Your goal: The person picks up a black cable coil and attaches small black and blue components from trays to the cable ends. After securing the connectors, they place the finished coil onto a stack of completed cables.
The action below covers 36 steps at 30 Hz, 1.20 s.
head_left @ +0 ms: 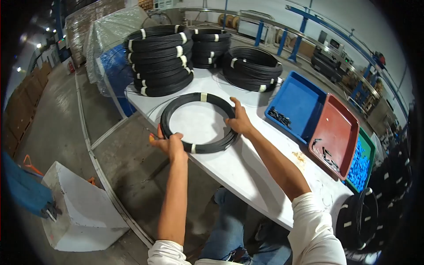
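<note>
A black cable coil (213, 147) with pale tape bands lies flat over the white table, its near left edge at the table's front edge. My left hand (170, 145) grips the coil's lower left side, fingers wrapped round it. On the right side of the same coil, my right hand (238, 118) is closed on the ring, with one finger extended upward. A loose cable end runs off to the left of the coil. Behind it stand a tall stack of taped coils (159, 59), another stack (211, 46) and a lower pile (251, 68).
On the white table (247, 172), a blue tray (300, 104) and a red tray (338, 132) hold small black parts; a green tray (370, 154) holds blue pieces. More coils (357, 218) stand at the lower right. A white block (81, 212) is on the floor at left.
</note>
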### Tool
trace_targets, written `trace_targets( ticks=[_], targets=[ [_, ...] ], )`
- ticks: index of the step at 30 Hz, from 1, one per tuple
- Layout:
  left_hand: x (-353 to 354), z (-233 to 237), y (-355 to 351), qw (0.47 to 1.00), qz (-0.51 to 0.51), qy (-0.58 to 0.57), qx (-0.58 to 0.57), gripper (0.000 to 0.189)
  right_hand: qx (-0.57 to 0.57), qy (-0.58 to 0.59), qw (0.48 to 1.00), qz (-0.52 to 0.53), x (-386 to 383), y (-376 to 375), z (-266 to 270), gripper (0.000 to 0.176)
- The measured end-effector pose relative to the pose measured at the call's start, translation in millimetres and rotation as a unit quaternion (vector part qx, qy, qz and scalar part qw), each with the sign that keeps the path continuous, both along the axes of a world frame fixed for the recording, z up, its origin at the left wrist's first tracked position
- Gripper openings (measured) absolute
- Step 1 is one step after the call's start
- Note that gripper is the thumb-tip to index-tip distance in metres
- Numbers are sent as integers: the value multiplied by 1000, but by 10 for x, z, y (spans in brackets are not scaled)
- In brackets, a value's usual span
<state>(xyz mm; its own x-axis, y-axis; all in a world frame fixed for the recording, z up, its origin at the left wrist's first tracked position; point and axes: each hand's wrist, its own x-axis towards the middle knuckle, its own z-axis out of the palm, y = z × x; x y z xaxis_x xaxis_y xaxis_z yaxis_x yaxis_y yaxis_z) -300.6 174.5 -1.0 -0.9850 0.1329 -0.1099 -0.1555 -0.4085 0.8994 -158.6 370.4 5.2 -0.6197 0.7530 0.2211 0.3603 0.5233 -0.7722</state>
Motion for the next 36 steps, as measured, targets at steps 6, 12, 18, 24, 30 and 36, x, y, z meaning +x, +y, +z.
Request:
trace_targets(
  ticks=[6, 12, 18, 24, 30, 36],
  targets=[
    [623, 197, -586, 985, -170, 16, 39, 106, 27, -79, 993, -78, 1297, -1254, 149, 86],
    [1240, -41, -730, 923, -309, 188, -128, 100, 35, -69, 982, -174, 2460, -2218, 239, 80],
    [1966, -6, -738, 833, -359, 358, -223, 103, -6, -40, 950, -309, 3140, -2915, 251, 77],
    [2292, 135, -503, 767, -478, 390, -177, 98, -64, -96, 915, -387, 3610, -3441, 495, 85],
    [2318, 60, 174, 665, -663, 337, -71, 98, 31, -152, 914, -375, 3879, -3205, 1015, 41],
    [2466, 272, 460, 617, -736, 261, -97, 101, 139, -45, 958, -249, 3869, -1361, 553, 38]
  ],
)
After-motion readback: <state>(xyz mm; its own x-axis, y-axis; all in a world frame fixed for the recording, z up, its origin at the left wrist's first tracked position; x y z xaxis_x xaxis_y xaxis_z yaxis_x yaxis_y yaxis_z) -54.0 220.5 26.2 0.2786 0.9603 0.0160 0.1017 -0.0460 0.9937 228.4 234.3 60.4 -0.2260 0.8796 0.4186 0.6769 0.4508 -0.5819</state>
